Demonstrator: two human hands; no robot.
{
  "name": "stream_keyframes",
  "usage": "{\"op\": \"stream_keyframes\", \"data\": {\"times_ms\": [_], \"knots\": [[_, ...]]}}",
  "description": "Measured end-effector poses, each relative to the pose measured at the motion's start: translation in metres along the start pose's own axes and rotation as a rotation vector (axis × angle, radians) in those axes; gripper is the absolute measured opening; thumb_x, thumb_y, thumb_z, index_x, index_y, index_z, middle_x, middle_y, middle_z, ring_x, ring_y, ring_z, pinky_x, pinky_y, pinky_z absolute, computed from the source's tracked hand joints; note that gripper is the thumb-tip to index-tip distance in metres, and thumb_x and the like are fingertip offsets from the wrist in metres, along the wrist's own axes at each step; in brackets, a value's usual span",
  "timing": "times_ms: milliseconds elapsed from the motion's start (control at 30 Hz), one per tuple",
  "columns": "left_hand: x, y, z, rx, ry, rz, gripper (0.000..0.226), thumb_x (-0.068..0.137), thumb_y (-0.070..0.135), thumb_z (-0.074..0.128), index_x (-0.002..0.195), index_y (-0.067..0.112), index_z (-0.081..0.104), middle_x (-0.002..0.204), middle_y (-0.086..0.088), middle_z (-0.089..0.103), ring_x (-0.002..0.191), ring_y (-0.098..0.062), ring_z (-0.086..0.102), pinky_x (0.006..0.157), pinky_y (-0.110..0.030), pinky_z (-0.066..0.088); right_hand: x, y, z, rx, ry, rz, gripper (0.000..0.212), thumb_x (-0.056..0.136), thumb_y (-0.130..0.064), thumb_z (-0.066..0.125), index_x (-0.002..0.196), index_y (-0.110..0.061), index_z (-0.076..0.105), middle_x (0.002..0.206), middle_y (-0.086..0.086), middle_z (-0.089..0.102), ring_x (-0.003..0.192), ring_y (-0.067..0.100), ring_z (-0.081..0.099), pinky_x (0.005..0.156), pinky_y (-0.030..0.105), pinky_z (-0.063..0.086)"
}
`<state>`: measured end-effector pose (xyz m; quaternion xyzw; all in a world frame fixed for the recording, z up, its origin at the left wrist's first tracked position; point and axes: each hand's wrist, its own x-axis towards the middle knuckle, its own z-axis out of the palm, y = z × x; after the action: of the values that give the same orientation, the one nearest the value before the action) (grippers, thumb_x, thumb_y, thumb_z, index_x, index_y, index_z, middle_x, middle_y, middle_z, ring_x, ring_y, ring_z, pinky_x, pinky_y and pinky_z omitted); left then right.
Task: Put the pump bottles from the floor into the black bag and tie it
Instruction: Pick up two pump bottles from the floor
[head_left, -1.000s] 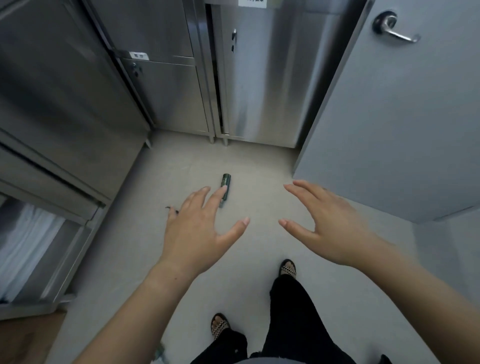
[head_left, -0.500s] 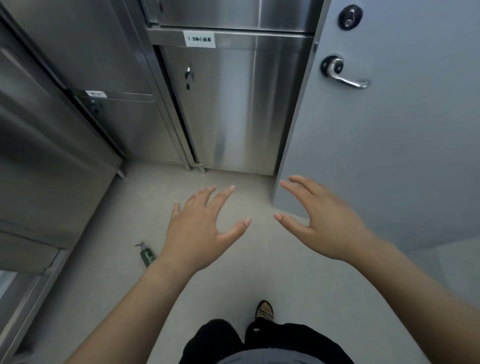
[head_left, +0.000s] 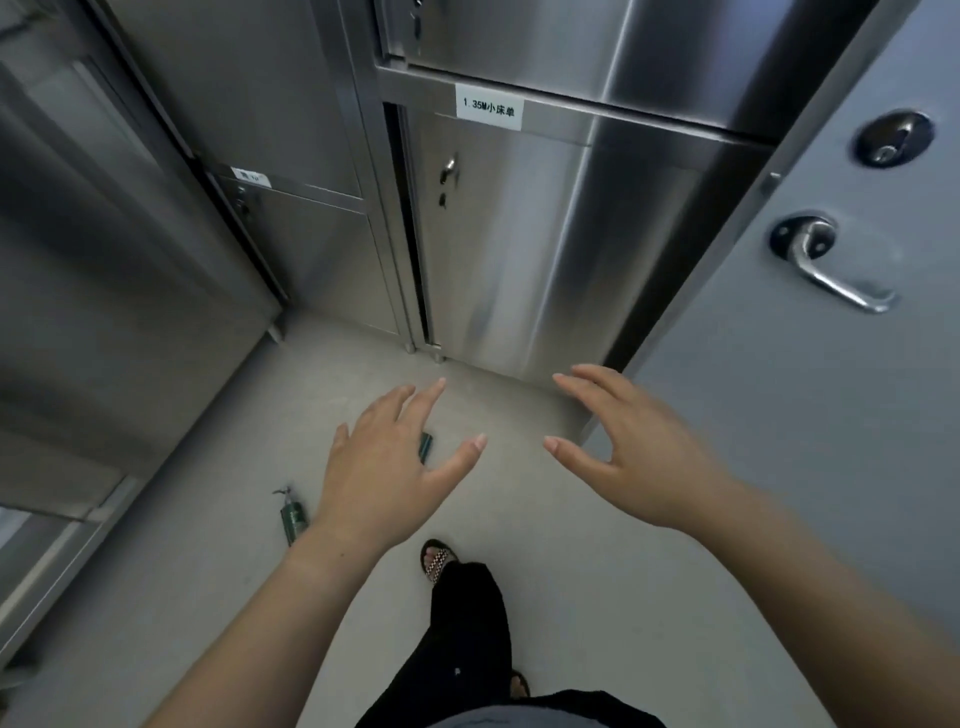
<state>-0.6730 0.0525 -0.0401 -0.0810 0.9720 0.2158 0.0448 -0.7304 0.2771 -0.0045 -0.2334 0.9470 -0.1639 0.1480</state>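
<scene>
**Fig.** View down over my two hands, read left to right. The steel cabinet (head_left: 130, 312) stands on short legs. Near its base the first pump bottle (head_left: 292, 519) lies on its side on the floor (head_left: 208, 597), nozzle pointing away from me. My left hand (head_left: 384, 467) is spread flat in the air and holds nothing. It hides most of the second pump bottle (head_left: 426, 446), of which only a dark green end shows. My right hand (head_left: 639, 447) is equally spread and empty, beside the edge of the grey door (head_left: 831, 467). The black bag is out of view (so there is nowhere to drop a bottle yet).

Likely hazards:
- A nudged bottle could roll under the cabinet.
- A careless grasp on the pump head could squeeze out liquid.
- My sandalled foot (head_left: 439, 558) could tread on the half-hidden bottle.
</scene>
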Motion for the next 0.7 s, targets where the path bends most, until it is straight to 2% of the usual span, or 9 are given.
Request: {"op": "stream_keyframes", "data": {"times_ms": [367,500,700], "knots": [[0.145,-0.066,-0.053,-0.046,0.059,-0.063,0.078,0.074,0.079,0.027,0.142,0.039,0.028,0.148,0.004,0.039,0.136,-0.017,0.034,0.108,-0.052,0.031,0.176,-0.04,-0.034,-0.047,-0.007,-0.108,0.072,0.082,-0.067,0.031,0.144,-0.03,0.026,0.152,-0.005,0.028,0.138,0.015,0.029,0.109,0.041,0.034],[0.165,-0.099,-0.067,-0.057,0.068,-0.155,0.079,0.074,0.08,0.025,0.142,0.04,0.027,0.149,0.005,0.037,0.138,-0.017,0.033,0.111,-0.054,0.027,0.227,-0.061,-0.028,-0.061,-0.069,-0.189,0.072,0.081,-0.068,0.03,0.143,-0.032,0.027,0.152,-0.006,0.028,0.138,0.015,0.027,0.11,0.041,0.032],[0.178,-0.138,-0.074,-0.088,0.134,-0.356,0.085,0.069,0.081,0.023,0.142,0.038,0.029,0.149,0.004,0.038,0.138,-0.016,0.033,0.11,-0.052,0.028,0.3,-0.093,-0.018,-0.075,-0.173,-0.378,0.067,0.084,-0.062,0.039,0.143,-0.029,0.031,0.152,-0.007,0.028,0.137,0.013,0.028,0.109,0.033,0.028]]}}
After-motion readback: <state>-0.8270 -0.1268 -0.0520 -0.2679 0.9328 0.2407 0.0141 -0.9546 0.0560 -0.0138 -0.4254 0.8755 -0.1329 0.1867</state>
